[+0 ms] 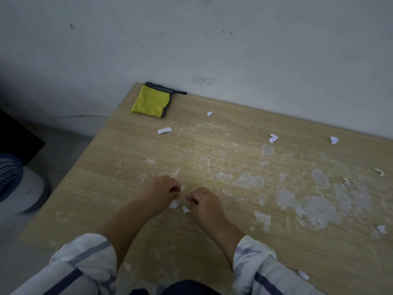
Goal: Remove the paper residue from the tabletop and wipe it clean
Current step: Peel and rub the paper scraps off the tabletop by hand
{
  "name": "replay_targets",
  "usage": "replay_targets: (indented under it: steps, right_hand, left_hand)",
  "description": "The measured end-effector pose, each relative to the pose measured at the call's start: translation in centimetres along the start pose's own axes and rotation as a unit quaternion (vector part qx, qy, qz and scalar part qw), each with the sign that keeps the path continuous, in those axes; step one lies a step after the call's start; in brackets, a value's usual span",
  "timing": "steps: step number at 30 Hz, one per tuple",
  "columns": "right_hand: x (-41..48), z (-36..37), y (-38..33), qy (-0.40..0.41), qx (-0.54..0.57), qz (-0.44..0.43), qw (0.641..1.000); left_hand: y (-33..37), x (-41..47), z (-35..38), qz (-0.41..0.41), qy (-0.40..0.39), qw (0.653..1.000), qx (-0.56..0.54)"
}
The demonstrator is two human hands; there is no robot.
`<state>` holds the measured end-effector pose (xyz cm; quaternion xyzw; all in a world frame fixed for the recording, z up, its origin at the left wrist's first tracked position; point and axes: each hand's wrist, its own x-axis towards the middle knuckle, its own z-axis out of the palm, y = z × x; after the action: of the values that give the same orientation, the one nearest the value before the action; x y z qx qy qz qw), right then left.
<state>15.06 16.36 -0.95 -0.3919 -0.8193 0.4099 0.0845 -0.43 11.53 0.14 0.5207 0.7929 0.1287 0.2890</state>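
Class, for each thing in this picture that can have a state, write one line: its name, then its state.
yellow cloth, folded, lying untouched at the table's far corner.
tabletop, not yet wiped.
paper residue, stuck on in whitish patches.
paper scraps, torn, loose, scattered.
left hand, fingers curled, nothing visibly held.
right hand, fingers curled, nothing visibly held.
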Motion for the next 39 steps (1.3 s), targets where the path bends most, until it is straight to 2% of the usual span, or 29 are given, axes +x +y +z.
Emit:
replay_targets:
  steps: [5, 12, 17, 21, 26, 31, 35, 39]
  right_hand:
    - [-0.3, 1.6, -0.8, -0.027, -0.061, -0.009, 0.998]
    - [0.3, 1.9, -1.1, 0.023, -0.080, 0.001, 0.996]
    - [2.5, 0.9, -1.1, 0.037, -0.071, 0.006, 0.997]
    - [6.5, -1.0, -0.2, 0.044, -0.073, 0.006, 0.996]
    - [13.1, -3.6, 1.9, 0.068, -0.100, -0.005, 0.993]
    - [19.5, -6.4, 2.9, 0.087, -0.132, -0.004, 0.987]
    - [23.7, -8.0, 3.3, 0.058, -0.164, 0.002, 0.985]
    - [26.5, -9.4, 3.3, 0.011, -0.237, 0.025, 0.971]
  left_hand:
    - [-1.3, -1.1, 0.9, 0.000, 0.016, 1.000, -0.016]
    - [-1.7, -0.8, 0.6, -0.002, 0.035, 0.998, -0.061]
    - [-1.7, 3.1, -1.4, -0.024, 0.107, 0.990, -0.084]
    - [-1.2, 7.6, -2.9, -0.088, 0.151, 0.980, -0.092]
    - [-1.0, 12.6, -3.9, -0.116, 0.172, 0.977, -0.039]
    - [-2.4, 14.7, -2.8, -0.094, 0.206, 0.974, 0.013]
    - [-3.3, 14.7, -1.8, -0.088, 0.251, 0.964, -0.023]
    - [-3.4, 15.0, -1.7, -0.086, 0.278, 0.957, -0.006]
